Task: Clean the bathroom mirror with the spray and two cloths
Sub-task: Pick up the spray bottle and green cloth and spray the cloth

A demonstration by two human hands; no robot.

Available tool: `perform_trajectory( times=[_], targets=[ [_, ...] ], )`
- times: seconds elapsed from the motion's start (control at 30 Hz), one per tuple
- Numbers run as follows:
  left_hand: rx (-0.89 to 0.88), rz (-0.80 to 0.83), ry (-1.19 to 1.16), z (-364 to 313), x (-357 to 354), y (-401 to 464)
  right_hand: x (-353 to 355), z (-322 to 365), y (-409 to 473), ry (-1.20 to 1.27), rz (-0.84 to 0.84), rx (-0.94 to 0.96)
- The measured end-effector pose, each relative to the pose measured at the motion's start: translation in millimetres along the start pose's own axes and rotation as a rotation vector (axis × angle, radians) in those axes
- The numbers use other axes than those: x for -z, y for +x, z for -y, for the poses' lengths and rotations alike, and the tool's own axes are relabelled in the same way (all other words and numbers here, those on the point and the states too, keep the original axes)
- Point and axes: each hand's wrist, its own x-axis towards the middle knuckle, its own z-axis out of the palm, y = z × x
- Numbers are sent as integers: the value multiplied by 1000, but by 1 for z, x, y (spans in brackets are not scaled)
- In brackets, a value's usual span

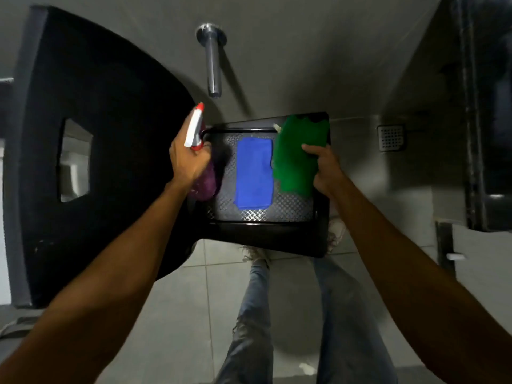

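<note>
My left hand (188,159) grips a spray bottle (203,181) with a purple body and a white and red trigger head, held over the left edge of a black tray (266,234). A blue cloth (253,173) lies flat in the middle of the tray. My right hand (324,169) pinches a green cloth (295,156) at its right side; the cloth is partly lifted and drapes over the tray's right part and far rim. No mirror surface is recognisable in view.
A large black basin (97,151) with a rectangular opening fills the left. A chrome spout (212,65) juts from the grey wall above the tray. A floor drain grate (391,137) sits at right. My legs and shoes stand on grey tiles below.
</note>
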Motion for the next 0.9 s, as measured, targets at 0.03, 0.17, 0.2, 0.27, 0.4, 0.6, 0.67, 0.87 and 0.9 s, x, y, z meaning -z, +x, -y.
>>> perform_trajectory(
  times=[0.03,0.17,0.2,0.27,0.4,0.6,0.67,0.87,0.9],
  targets=[
    [-3,3,3,-14,1,0,-3,14,-16,60,47,-28],
    [-118,30,-149,-113,19,-9,-25,78,-88,256,242,2],
    [-132,23,-194,-144,26,-12,-34,95,-108,282,288,34],
    [-151,51,-286,-203,36,-13,-55,131,-148,302,371,106],
    [-302,147,-371,-325,60,-20,-92,205,-224,204,491,277],
    [-548,257,-380,-461,100,-33,-127,295,-313,159,584,512],
    [-605,251,-356,-491,110,-31,-135,317,-333,146,609,575],
    [-602,237,-331,-554,128,-37,-155,351,-383,106,721,665],
    [-591,232,-320,-558,129,-40,-156,353,-389,104,713,680]
  ],
)
